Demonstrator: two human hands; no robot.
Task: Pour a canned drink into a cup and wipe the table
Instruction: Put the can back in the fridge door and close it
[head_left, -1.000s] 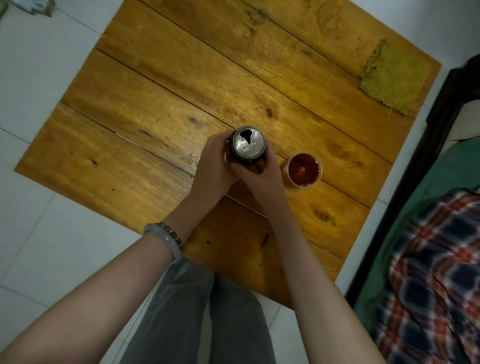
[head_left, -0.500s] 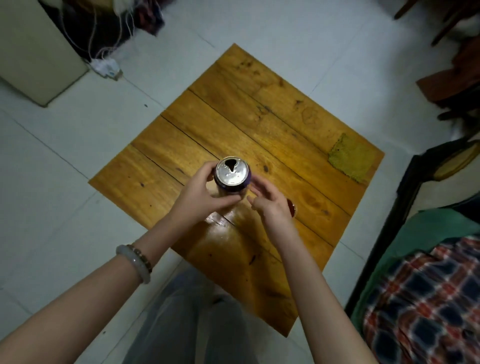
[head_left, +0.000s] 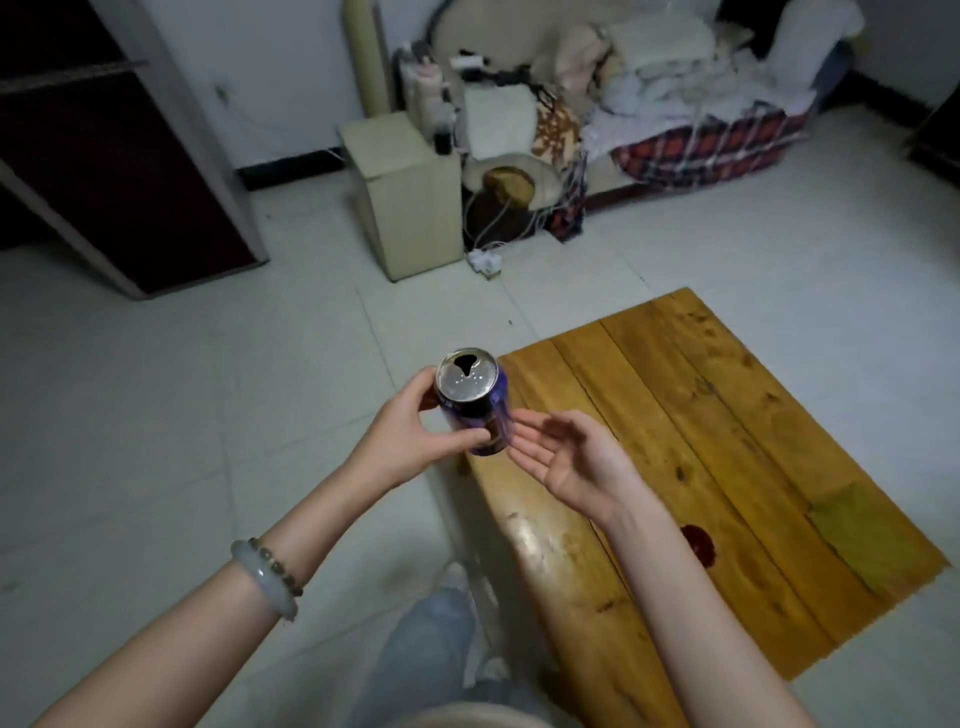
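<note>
My left hand (head_left: 408, 439) grips an opened purple drink can (head_left: 475, 402), held upright in the air over the left edge of the low wooden table (head_left: 675, 415). Beside the can, my right hand (head_left: 571, 460) is palm-up with relaxed fingers; its fingertips are close to the can's side and it holds nothing. A cup of dark red drink (head_left: 698, 543) stands on the table, partly hidden behind my right forearm. A yellow-green cloth (head_left: 872, 535) lies flat at the table's right corner.
White tiled floor (head_left: 208, 389) surrounds the table. A beige box (head_left: 405, 197), a power strip with cables (head_left: 485, 260) and piled bedding on a sofa (head_left: 675, 93) stand at the back. A dark door (head_left: 104, 156) is at the back left. My knees are below.
The view swung up and left, so the table now sits to the right. My right hand let go of the can and opened palm-up; my left hand carried the can toward the table's left edge.
</note>
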